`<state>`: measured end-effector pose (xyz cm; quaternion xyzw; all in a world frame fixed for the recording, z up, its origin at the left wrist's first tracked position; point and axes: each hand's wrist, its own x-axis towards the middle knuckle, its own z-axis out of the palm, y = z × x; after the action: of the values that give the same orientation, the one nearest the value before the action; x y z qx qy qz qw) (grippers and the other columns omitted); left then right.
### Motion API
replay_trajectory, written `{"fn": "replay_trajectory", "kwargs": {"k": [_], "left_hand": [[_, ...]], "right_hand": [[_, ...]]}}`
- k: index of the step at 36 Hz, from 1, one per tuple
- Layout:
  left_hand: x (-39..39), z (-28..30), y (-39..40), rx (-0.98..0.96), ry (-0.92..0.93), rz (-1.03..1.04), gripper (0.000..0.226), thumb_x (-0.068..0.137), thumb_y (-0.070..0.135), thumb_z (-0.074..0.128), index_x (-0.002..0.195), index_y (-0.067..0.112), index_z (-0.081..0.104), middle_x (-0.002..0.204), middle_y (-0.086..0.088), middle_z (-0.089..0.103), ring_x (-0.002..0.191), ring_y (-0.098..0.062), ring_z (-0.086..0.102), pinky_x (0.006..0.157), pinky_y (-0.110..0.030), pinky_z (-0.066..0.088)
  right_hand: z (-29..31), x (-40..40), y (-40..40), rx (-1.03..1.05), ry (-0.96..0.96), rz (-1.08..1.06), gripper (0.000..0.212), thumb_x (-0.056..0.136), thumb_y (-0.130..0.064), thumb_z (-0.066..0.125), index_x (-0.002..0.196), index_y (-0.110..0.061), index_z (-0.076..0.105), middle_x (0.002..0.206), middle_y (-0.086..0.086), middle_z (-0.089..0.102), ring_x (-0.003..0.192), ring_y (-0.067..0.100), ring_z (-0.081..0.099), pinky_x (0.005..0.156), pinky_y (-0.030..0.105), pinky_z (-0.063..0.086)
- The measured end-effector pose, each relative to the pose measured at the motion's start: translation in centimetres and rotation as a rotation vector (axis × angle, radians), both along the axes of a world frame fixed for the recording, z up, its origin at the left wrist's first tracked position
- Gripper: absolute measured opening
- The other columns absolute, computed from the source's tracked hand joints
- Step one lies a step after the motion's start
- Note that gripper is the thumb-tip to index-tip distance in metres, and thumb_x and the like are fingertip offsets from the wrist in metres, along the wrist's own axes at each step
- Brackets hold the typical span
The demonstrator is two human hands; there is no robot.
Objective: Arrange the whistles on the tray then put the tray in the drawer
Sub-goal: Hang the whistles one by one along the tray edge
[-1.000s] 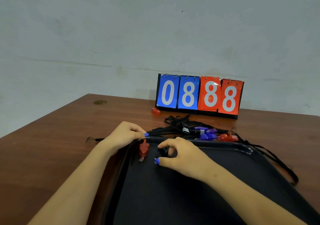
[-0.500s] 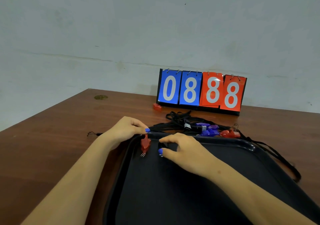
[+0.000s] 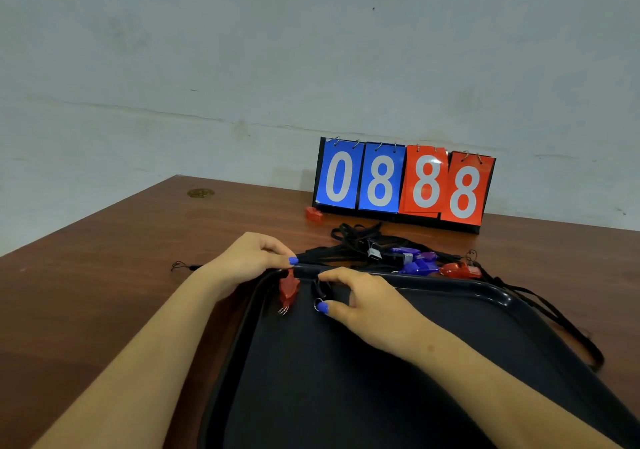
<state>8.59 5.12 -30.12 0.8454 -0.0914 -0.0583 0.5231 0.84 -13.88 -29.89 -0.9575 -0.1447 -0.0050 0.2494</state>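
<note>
Arranging step under way; drawer step not begun, and no drawer was in view. My left hand (image 3: 247, 258) sat at the far left corner of the black tray (image 3: 498, 298), its grip pinched together at the tray rim just above a red whistle (image 3: 288, 289); that whistle lay inside the tray against the left wall, its metal ring toward me. I could not tell whether the pinch was on the whistle's cord or on the rim itself. My right hand (image 3: 360, 301) was curled just beside it, thumb and forefinger closed on a black whistle (image 3: 321, 291) with a small ring showing at the thumb, low over the tray floor next to the red one. The rest waited beyond the tray's far rim on the desk (image 3: 104, 293): a tangle of black lanyards (image 3: 349, 241), blue whistles (image 3: 417, 265) and another red whistle (image 3: 459, 270) among them, one strap trailing down the right side. A scoreboard (image 3: 403, 182) stood at the wall, with a small red piece (image 3: 313, 214) by its left foot. Judged: two whistles on the tray, most still to come. Next move called for seating the black one parallel to the red, letting go, then reaching over the rim and freeing one whistle from the knotted cords without dragging the others along.
</note>
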Motion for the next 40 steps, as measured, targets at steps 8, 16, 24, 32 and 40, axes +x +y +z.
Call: {"fn": "replay_trajectory", "kwargs": {"k": [8, 16, 24, 32, 40], "left_hand": [[0.0, 0.0, -0.1, 0.020, -0.006, 0.000, 0.008, 0.083, 0.012, 0.066, 0.082, 0.014, 0.073, 0.082, 0.004, 0.069, 0.082, -0.010, 0.063, 0.075, -0.022, 0.045], [0.0, 0.2, -0.1, 0.031, 0.007, -0.001, 0.009, 0.084, 0.011, 0.064, 0.086, 0.015, 0.072, 0.084, 0.004, 0.068, 0.083, -0.010, 0.062, 0.076, -0.022, 0.046], [-0.1, 0.2, -0.2, 0.018, 0.018, -0.007, 0.008, 0.084, 0.009, 0.064, 0.083, 0.013, 0.071, 0.080, 0.004, 0.067, 0.079, -0.010, 0.061, 0.084, -0.029, 0.046], [0.0, 0.1, -0.1, 0.007, -0.006, -0.006, 0.007, 0.083, 0.010, 0.066, 0.080, 0.014, 0.072, 0.073, 0.004, 0.068, 0.074, -0.008, 0.062, 0.074, -0.023, 0.045], [0.1, 0.0, -0.4, 0.030, -0.005, 0.001, 0.009, 0.084, 0.008, 0.063, 0.080, 0.010, 0.071, 0.074, 0.002, 0.067, 0.074, -0.011, 0.060, 0.071, -0.023, 0.042]], "right_hand": [[-0.2, 0.3, -0.2, 0.002, -0.031, 0.035, 0.045, 0.090, -0.037, 0.055, 0.134, -0.035, 0.044, 0.068, -0.027, 0.030, 0.064, -0.005, 0.034, 0.061, 0.011, 0.028], [-0.7, 0.9, -0.4, 0.056, -0.001, 0.041, 0.046, 0.088, -0.039, 0.059, 0.132, -0.039, 0.045, 0.070, -0.026, 0.030, 0.063, -0.009, 0.031, 0.065, 0.017, 0.033], [-0.8, 1.0, -0.5, 0.040, -0.026, 0.067, 0.047, 0.089, -0.039, 0.057, 0.134, -0.039, 0.043, 0.070, -0.028, 0.031, 0.062, -0.009, 0.032, 0.066, 0.016, 0.034], [-0.9, 0.9, -0.3, 0.037, -0.061, 0.093, 0.053, 0.087, -0.044, 0.058, 0.136, -0.038, 0.039, 0.128, -0.014, 0.046, 0.068, -0.007, 0.037, 0.083, 0.026, 0.044], [0.1, 1.6, -1.7, 0.067, -0.252, -0.036, 0.035, 0.089, -0.033, 0.055, 0.124, -0.032, 0.052, 0.107, -0.014, 0.050, 0.067, -0.005, 0.041, 0.077, 0.022, 0.044]]}}
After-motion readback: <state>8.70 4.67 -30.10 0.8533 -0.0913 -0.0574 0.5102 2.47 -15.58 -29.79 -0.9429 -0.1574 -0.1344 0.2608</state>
